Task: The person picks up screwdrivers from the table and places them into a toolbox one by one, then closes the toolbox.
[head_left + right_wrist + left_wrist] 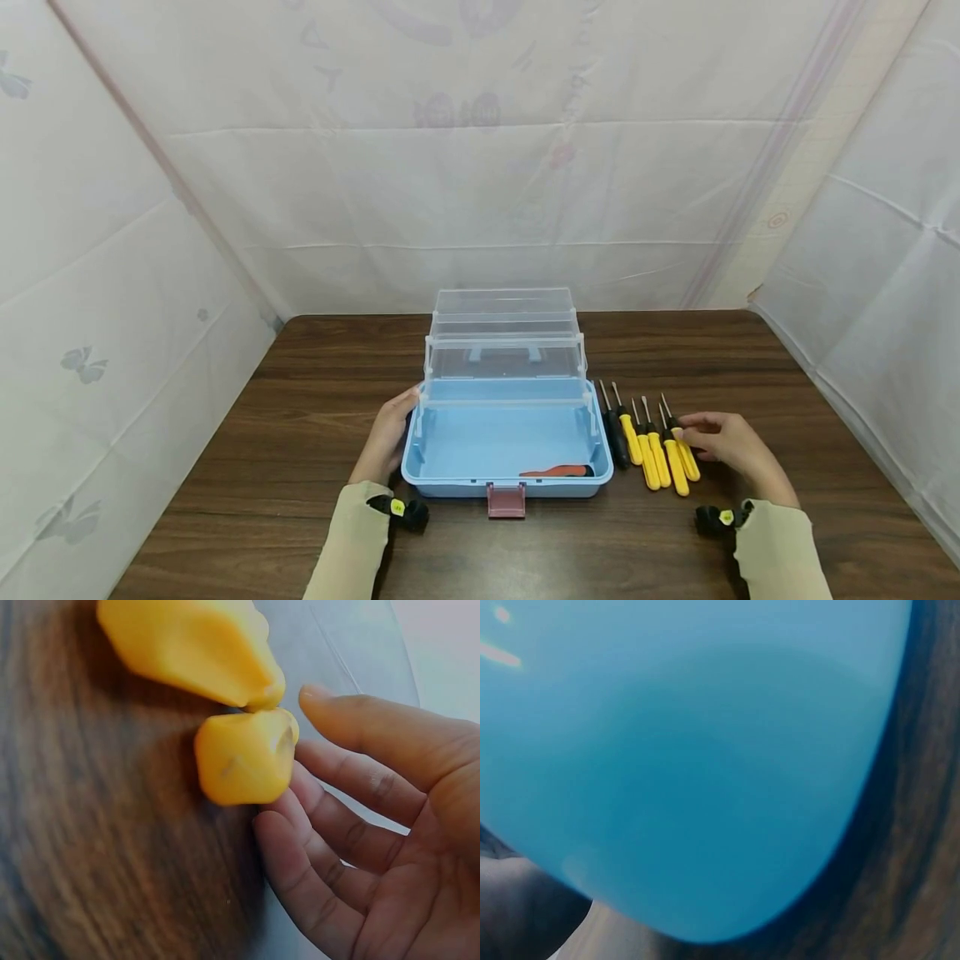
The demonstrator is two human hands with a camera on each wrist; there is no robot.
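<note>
An open blue toolbox (502, 487) with clear fold-out trays (504, 350) stands mid-table. My left hand (393, 421) rests flat against its left wall, which fills the left wrist view as the blue toolbox side (690, 772). Right of the box lie a black screwdriver (617, 437) and several yellow ones in a row. My right hand (686, 429) touches the rightmost yellow screwdriver (688, 458) with relaxed fingers. In the right wrist view, that screwdriver's handle end (244, 757) lies against the fingers (330, 795), with the thumb just above it. An orange-handled tool (558, 471) lies inside the box.
The brown wooden table (300, 467) is enclosed by white sheets at the back and on both sides. A pink latch (506, 500) hangs open on the box's front. Small cameras sit on both wrists.
</note>
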